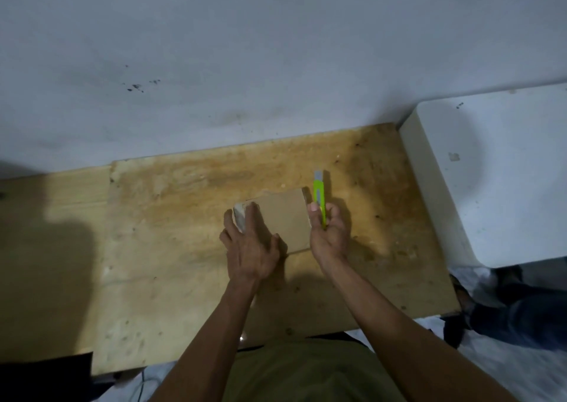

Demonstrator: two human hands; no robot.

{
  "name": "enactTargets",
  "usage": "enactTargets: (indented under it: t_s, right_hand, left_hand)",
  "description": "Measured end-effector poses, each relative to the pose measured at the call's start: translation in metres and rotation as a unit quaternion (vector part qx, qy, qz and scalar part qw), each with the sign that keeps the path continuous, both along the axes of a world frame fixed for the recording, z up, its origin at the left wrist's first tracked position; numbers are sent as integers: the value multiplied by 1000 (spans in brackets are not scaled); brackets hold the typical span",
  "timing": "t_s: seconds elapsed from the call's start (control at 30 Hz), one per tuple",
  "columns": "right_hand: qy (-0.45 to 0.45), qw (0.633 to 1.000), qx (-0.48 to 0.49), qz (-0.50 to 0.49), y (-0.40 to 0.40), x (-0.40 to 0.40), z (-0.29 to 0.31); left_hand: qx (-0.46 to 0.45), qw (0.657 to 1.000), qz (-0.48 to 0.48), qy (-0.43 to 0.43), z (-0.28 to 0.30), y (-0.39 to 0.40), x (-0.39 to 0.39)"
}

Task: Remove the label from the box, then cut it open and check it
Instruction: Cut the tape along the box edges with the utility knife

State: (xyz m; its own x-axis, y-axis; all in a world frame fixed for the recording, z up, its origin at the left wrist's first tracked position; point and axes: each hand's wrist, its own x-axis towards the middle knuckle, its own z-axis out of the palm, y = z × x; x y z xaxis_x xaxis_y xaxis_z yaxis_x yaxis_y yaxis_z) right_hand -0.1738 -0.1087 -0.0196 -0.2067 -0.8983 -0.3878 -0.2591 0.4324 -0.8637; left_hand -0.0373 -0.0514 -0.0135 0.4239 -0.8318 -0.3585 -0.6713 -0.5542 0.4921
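Your left hand (250,242) lies flat on the left part of the brown cardboard box (283,217), fingers (253,214) spread and straight, pressing it down onto the wooden desk (153,248), with a pale crumpled scrap (240,216) just under the fingertips at the box's left end. Your right hand (328,233) is raised at the box's right edge, its fingers curled round a lime-green utility knife (319,199) whose grey tip points away from you. The box lies flat near the middle of the desk, its top plain and closed.
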Motion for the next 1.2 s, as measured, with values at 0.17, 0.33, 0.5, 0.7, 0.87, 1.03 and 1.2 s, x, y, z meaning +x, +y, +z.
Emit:
enactTargets:
  t_s: [0.17,0.33,0.5,0.7,0.87,1.03,1.2]
  right_hand:
    - [-8,1000,21,19,-3,-7,4]
    - [-71,996,45,23,-9,-17,-1]
    - [-86,995,51,16,-11,-33,7]
    - [-5,997,20,77,-9,-40,18]
    - [129,982,-17,136,-6,-38,17]
    - [171,972,-29,160,0,-37,19]
    - [178,968,-30,175,2,-34,23]
  left_hand:
    - [57,996,-65,-12,-1,-15,-10]
    - [108,989,-103,-18,-8,-21,-12]
    - [105,990,-96,4,-2,-18,-13]
    - [105,991,-87,8,-4,-19,-12]
    - [107,991,-85,7,-4,-18,-12]
    - [106,990,-93,3,-3,-19,-13]
    - [106,990,-88,15,-3,-18,-11]
